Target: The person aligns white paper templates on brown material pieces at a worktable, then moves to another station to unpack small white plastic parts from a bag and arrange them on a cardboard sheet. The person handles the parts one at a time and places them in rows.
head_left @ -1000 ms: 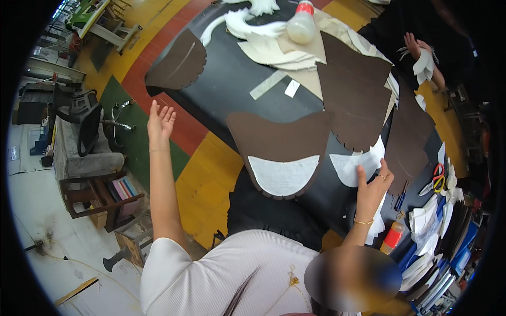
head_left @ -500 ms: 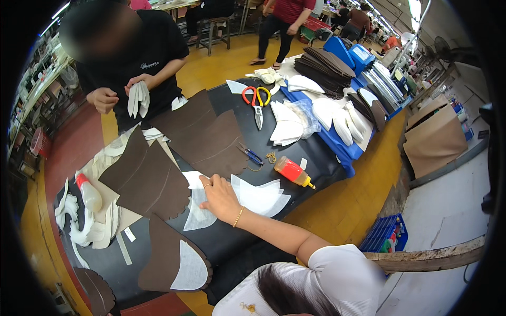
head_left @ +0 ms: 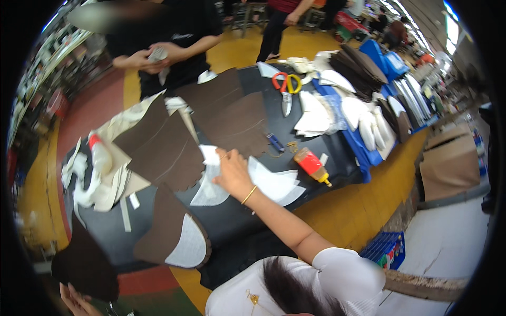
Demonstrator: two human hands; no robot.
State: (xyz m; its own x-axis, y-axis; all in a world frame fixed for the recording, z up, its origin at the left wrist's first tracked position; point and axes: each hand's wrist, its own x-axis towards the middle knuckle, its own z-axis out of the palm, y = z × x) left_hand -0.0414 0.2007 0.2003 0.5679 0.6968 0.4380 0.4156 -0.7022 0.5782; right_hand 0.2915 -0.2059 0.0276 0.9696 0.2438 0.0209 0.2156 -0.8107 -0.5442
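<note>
Here, right hand [head_left: 232, 171] rests flat, fingers spread open, on a white paper-like pattern piece [head_left: 211, 181] near the middle of the dark tabletop [head_left: 240, 221], beside brown leather panels [head_left: 168, 150]. It presses, grips nothing. Left hand [head_left: 79, 301] shows at the lower left edge under a dark brown piece [head_left: 84, 268]; cannot tell whether it grips. Glue bottle [head_left: 311, 164] lies near the right edge, scissors [head_left: 285, 89] at the far edge. Judgement: keep the palm flat and smooth outward so the white piece stays unwrinkled and aligned.
</note>
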